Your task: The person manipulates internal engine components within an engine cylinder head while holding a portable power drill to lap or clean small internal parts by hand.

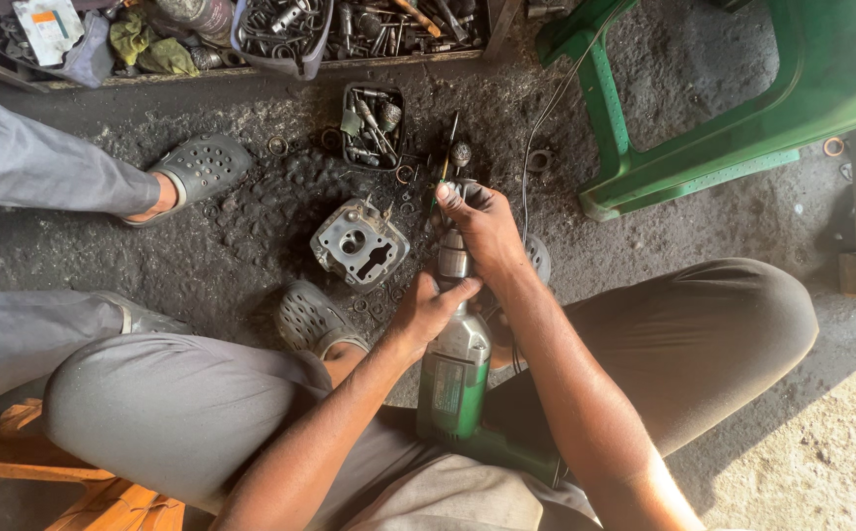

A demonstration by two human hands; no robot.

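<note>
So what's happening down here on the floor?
A person sits low over a dark, gritty floor, holding a green electric drill upright between the knees. The left hand grips the drill near its metal chuck, and the right hand closes over the tip. Just beside it lies a grey metal engine part, with a small black tray of bits beyond. Another person's sandalled foot rests at the left, and a green plastic stool stands at the right.
</note>
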